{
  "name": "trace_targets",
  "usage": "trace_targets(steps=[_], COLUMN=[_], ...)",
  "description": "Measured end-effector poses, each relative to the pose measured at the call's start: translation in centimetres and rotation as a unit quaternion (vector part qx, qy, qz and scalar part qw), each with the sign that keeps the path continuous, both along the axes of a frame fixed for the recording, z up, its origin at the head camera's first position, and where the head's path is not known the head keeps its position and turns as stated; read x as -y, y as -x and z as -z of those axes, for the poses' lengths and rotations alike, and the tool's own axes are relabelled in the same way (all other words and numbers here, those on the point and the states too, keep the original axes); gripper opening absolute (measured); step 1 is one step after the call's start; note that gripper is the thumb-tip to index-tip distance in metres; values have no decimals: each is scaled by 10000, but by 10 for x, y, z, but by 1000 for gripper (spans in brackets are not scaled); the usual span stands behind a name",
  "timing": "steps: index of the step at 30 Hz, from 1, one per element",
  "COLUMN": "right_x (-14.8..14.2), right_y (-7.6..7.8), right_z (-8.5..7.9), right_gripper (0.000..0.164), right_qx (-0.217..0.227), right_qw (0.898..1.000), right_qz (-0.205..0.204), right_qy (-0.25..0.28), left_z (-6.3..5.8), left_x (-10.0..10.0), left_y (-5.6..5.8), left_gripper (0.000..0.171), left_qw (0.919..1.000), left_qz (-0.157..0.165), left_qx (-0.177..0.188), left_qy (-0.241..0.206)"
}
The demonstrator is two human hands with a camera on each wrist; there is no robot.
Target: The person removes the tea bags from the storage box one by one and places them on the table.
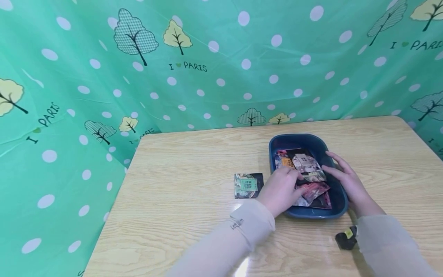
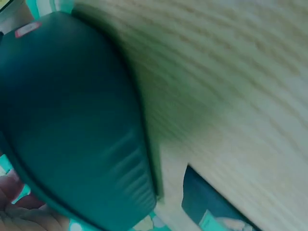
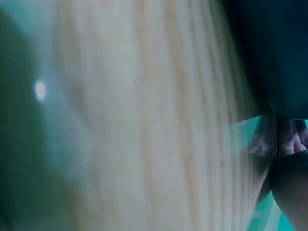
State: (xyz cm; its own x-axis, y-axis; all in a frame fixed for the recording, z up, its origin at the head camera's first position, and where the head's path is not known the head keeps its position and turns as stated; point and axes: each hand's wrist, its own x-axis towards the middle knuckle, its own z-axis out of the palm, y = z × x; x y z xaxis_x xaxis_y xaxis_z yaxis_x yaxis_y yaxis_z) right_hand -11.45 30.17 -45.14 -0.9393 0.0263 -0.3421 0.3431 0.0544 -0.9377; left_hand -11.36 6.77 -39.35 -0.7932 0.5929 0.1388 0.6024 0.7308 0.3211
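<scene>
In the head view, a dark blue plastic basket [image 1: 313, 212] holds several small printed packets, among them a pinkish one [image 1: 315, 189] and a dark one with a pale label [image 1: 304, 161]. My left hand [image 1: 281, 188] reaches over the basket's left rim, thumb and fingertips at the packets; whether they pinch one is hidden. On the opposite side my right hand [image 1: 347, 182] grips the basket's rim, its thumb reaching over the edge. The left wrist view shows the basket's outer wall [image 2: 82, 120] and part of the left hand's fingers. Left of the basket lies a dark packet with a green label [image 1: 248, 185].
The wood-grain table [image 1: 180, 169] carries the basket. A small black object with a yellow-green mark [image 1: 345, 239] lies by the right sleeve. A green dotted curtain with printed trees [image 1: 221, 57] hangs behind and to the left.
</scene>
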Motion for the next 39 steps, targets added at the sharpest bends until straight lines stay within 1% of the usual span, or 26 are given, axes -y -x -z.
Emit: trace_targets(steps=[3,5,8,11,13,17,20,24,26,32,36,39], right_x=[0,1,0,0,-1,-3,-4,-4,-3,-2,-3,-4], right_y=[0,0,1,1,1,0,-1,0,0,1,1,1], right_z=[0,0,0,1,2,3,3,2,1,1,2,2], right_gripper=[62,62,61,61,61,61,61,61,61,61,61,61], right_qx=[-9,4,48,74,74,33,30,46,58,76,46,6], right_qw=[10000,10000,9999,9999,10000,10000,9999,9999,10000,9998,9998,10000], right_qz=[-48,-63,-59,-47,-38,-53,-67,-70,-48,-54,-62,-31], right_qy=[-56,-58,-94,-84,13,11,-127,-136,-49,-168,-168,-54], left_z=[7,11,17,22,24,27,27,27,28,29,30,31], left_x=[-8,-13,-21,-26,-28,-33,-35,-35,-35,-33,-31,-31], left_y=[-3,-5,-9,-11,-12,-13,-13,-13,-12,-12,-12,-12], left_gripper=[31,37,47,54,57,55,48,40,37,25,20,23], left_qw=[9992,9977,9936,9892,9864,9831,9822,9797,9792,9815,9813,9799], left_qz=[-2,-82,-209,-316,-383,-425,-417,-437,-428,-367,-279,-217], left_qx=[-223,-333,-474,-619,-636,-609,-604,-685,-741,-744,-944,-1127], left_qy=[326,581,999,1292,1466,1671,1729,1832,1842,1726,1654,1631])
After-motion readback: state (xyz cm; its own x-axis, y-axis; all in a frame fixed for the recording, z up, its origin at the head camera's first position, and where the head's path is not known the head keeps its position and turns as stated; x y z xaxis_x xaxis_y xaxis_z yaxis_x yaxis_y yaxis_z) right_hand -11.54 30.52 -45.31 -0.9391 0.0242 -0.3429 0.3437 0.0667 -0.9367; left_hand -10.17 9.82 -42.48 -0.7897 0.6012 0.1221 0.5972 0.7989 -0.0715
